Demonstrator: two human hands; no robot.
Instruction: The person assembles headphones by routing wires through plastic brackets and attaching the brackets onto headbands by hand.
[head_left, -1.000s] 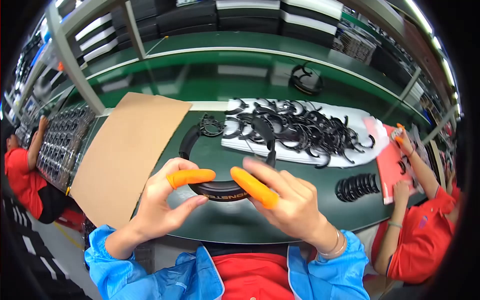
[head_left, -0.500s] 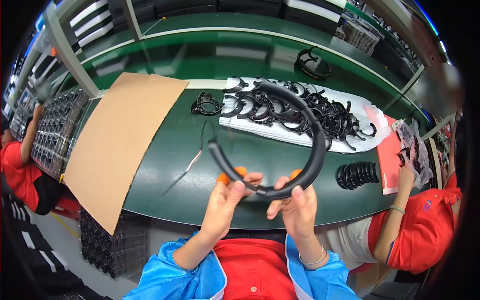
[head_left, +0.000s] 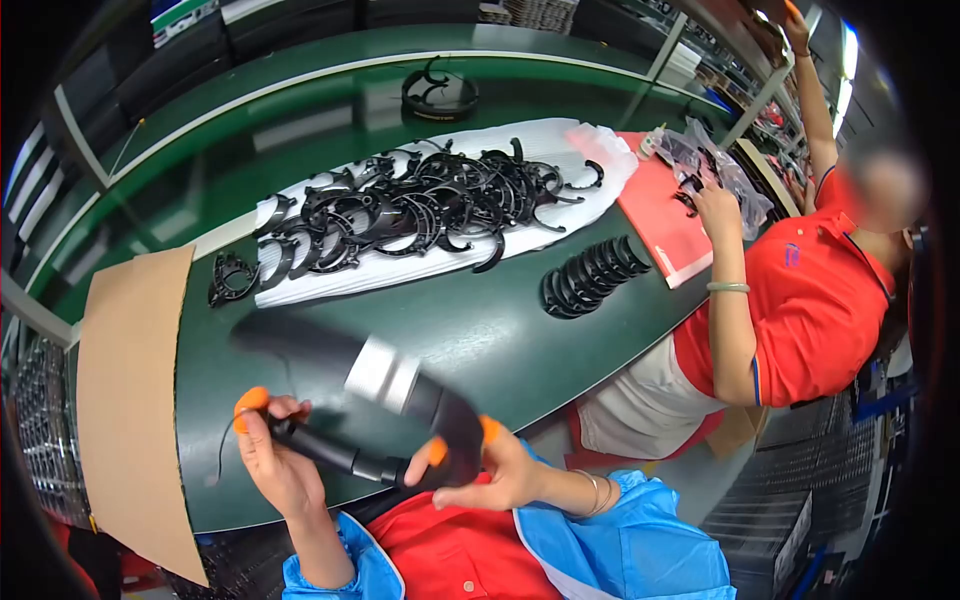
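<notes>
A black, padded ring-shaped piece [head_left: 340, 455] is held between my hands, low over the table's front edge. My left hand [head_left: 280, 455] grips its left end, with an orange finger cot [head_left: 253, 400] on a fingertip and a thin dark wire [head_left: 222, 450] hanging beside it. Around the thicker right side, my right hand [head_left: 490, 475] is closed, also wearing orange finger cots. The ring's upper part is smeared by motion, including a blurred whitish band [head_left: 383, 374]. I cannot make out whether the ring is a full loop.
Many curved black plastic parts [head_left: 420, 205] lie piled on white foam sheeting [head_left: 330, 290]. A row of nested black shells [head_left: 590, 278] stands near a red mat [head_left: 665, 235]. Cardboard [head_left: 130, 390] covers the left side. A co-worker [head_left: 800, 300] sits at the right, handling small parts.
My view has turned right. The ring has tilted and swung down, its upper part now blurred. My hands have moved apart along it, and the co-worker at the right shows more fully.
</notes>
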